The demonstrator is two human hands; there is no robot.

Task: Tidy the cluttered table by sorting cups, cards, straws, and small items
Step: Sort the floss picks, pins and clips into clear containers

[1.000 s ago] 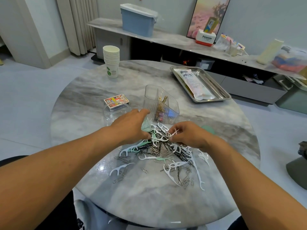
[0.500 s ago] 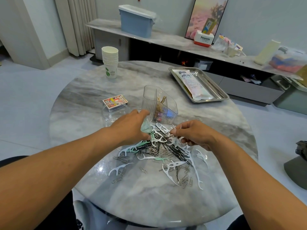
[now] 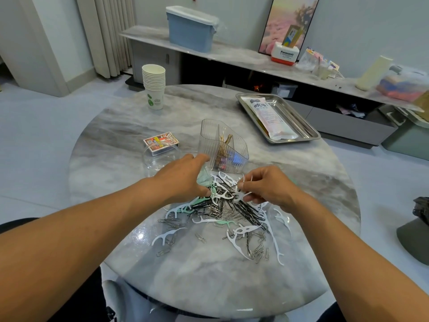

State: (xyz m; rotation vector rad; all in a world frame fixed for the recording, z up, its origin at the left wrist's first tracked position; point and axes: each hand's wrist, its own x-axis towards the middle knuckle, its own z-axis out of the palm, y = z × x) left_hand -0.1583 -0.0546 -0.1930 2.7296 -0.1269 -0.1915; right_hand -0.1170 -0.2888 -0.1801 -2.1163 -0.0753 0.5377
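Note:
A heap of white and green floss picks, paper clips and black hairpins (image 3: 228, 214) lies on the round marble table (image 3: 116, 135). My left hand (image 3: 183, 177) rests on the heap's far left side, gripping several green floss picks (image 3: 204, 180). My right hand (image 3: 264, 184) pinches white floss picks (image 3: 242, 185) just above the heap. Behind both hands stands a clear divided organizer (image 3: 222, 147) with small items inside.
A stack of paper cups (image 3: 153, 86) stands at the far left. A card box (image 3: 160, 142) lies beside a clear round lid (image 3: 159, 156). A steel tray (image 3: 306, 126) with a packet (image 3: 269, 117) sits far right. Loose clips scatter toward the near edge.
My right hand has lifted slightly off the heap with white floss picks pinched in its fingers. My left hand has stayed on the heap's left side.

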